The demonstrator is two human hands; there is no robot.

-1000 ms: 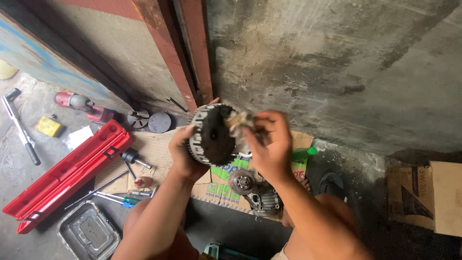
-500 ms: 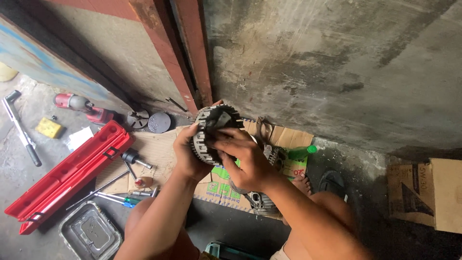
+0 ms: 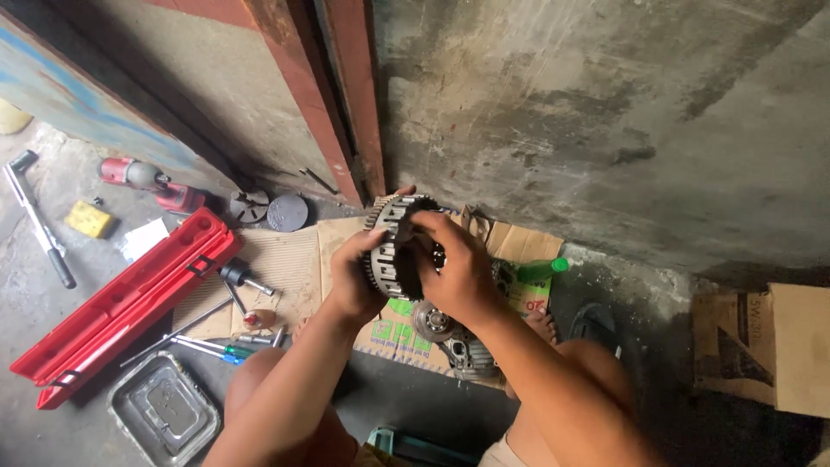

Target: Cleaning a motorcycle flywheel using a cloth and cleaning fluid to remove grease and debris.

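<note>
Your left hand point(image 3: 359, 277) is curled around the toothed rim of the round metal clutch basket point(image 3: 393, 246), gripping it from the left and holding it up on edge above the flattened cardboard point(image 3: 285, 259). Your right hand point(image 3: 458, 268) lies over its open face, fingers bent and pressed against the inside. Both forearms reach up from your knees, close together.
</note>
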